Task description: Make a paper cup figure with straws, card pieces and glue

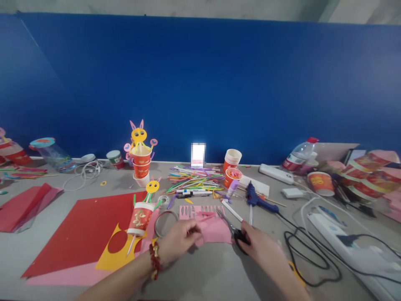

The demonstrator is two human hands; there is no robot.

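Observation:
My right hand (pixel 257 246) is closed on the black handles of a pair of scissors (pixel 230 223), whose blades lie over pink paper with cut-out slots (pixel 216 232). My left hand (pixel 178 242), with a red beaded bracelet at the wrist, has its fingers curled together around a small pink paper piece (pixel 199 241) at the sheet's left edge. A red-capped white marker (pixel 232 210) lies beside the scissors. Left of my left hand are a roll of tape (pixel 166 223) and a paper cup figure (pixel 140 219) with a yellow face.
A blue glue gun (pixel 258 200) with a black cable lies at right, near a power strip (pixel 338 242). Colourful pipe cleaners (pixel 194 177) and paper cups (pixel 232 156) stand behind. Red paper (pixel 94 225) and yellow paper (pixel 106 257) cover the left.

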